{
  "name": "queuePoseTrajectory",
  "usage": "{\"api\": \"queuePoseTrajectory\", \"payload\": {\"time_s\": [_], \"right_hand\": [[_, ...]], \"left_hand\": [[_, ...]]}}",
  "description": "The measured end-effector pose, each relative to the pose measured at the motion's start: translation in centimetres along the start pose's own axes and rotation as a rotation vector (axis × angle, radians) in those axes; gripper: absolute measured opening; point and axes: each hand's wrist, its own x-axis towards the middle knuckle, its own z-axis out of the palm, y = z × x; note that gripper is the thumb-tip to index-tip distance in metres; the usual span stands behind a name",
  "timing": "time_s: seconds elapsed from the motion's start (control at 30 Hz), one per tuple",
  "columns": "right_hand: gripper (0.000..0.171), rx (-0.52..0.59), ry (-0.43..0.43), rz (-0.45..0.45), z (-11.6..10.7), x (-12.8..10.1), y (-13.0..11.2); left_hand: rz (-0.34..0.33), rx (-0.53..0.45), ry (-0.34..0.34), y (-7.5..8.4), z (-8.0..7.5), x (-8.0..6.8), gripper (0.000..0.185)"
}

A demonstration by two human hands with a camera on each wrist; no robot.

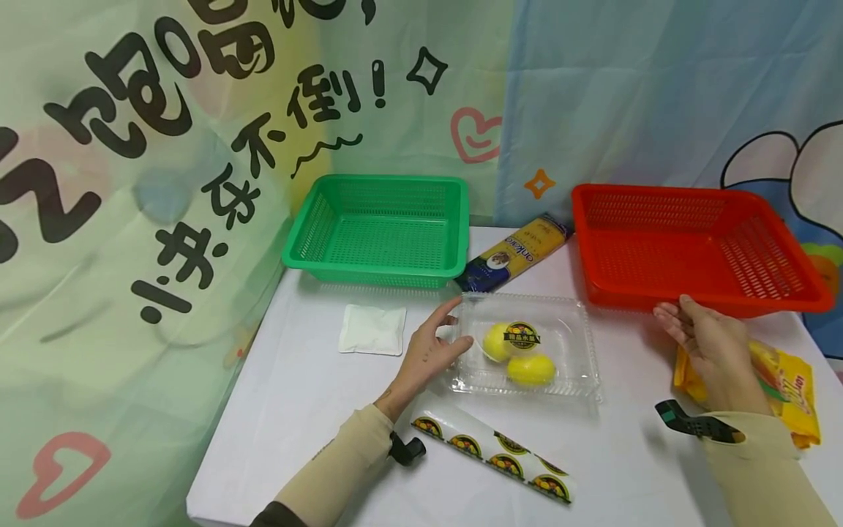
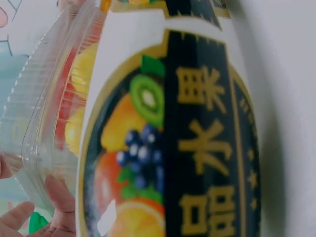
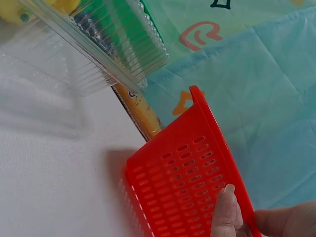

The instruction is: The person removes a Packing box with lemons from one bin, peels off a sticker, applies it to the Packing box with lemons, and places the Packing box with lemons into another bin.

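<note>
A clear plastic clamshell box with a fruit label on its lid holds two yellow lemons and lies mid-table. Beside its left edge is my left hand, thumb and fingers spread and touching the rim near the corner. My right hand pinches the front rim of a red plastic basket. In the right wrist view, fingers press the basket's slotted wall from one side of the rim, with another digit across it. The basket's inside shows nothing in it.
A green basket stands at the back left. Between the baskets lies a blue and yellow pasta packet. A white sachet, a fruit-printed white wrapper strip and a yellow snack bag are also on the table.
</note>
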Motion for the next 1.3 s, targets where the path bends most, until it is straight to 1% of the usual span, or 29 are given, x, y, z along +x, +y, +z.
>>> {"api": "queuePoseTrajectory", "payload": {"time_s": [0.1, 0.17, 0.4, 0.5, 0.6, 0.77, 1.0, 1.13, 1.3], "right_hand": [[0.025, 0.0, 0.002, -0.007, 0.0, 0.0, 0.0], [0.024, 0.001, 0.004, -0.01, 0.0, 0.0, 0.0], [0.023, 0.006, -0.012, -0.014, -0.1, -0.1, 0.0], [0.025, -0.005, -0.008, -0.015, 0.0, -0.2, 0.0], [0.027, -0.01, 0.0, -0.01, 0.0, -0.2, 0.0], [0.028, -0.007, -0.002, -0.01, 0.0, -0.2, -0.1], [0.027, -0.01, 0.003, 0.0, -0.1, -0.1, -0.2], [0.026, -0.011, 0.0, 0.0, -0.2, 0.0, -0.1], [0.026, -0.01, -0.012, -0.012, -0.2, 0.1, 0.1]], "left_hand": [[0.003, -0.029, 0.021, 0.0, 0.1, 0.0, 0.068], [-0.007, -0.051, 0.035, 0.1, 0.2, 0.0, 0.067], [-0.062, -0.121, 0.077, 0.3, 0.6, 0.2, 0.066], [-0.09, -0.161, 0.099, 0.4, 0.6, 0.2, 0.067], [-0.102, -0.188, 0.12, 0.5, 0.7, 0.3, 0.068], [-0.087, -0.201, 0.138, 0.8, 0.6, 0.4, 0.068], [-0.06, -0.222, 0.14, 1.4, 0.5, 0.6, 0.066], [-0.042, -0.23, 0.144, 2.3, 0.5, 0.6, 0.067], [-0.04, -0.235, 0.143, 3.6, 0.3, 1.0, 0.067]]}}
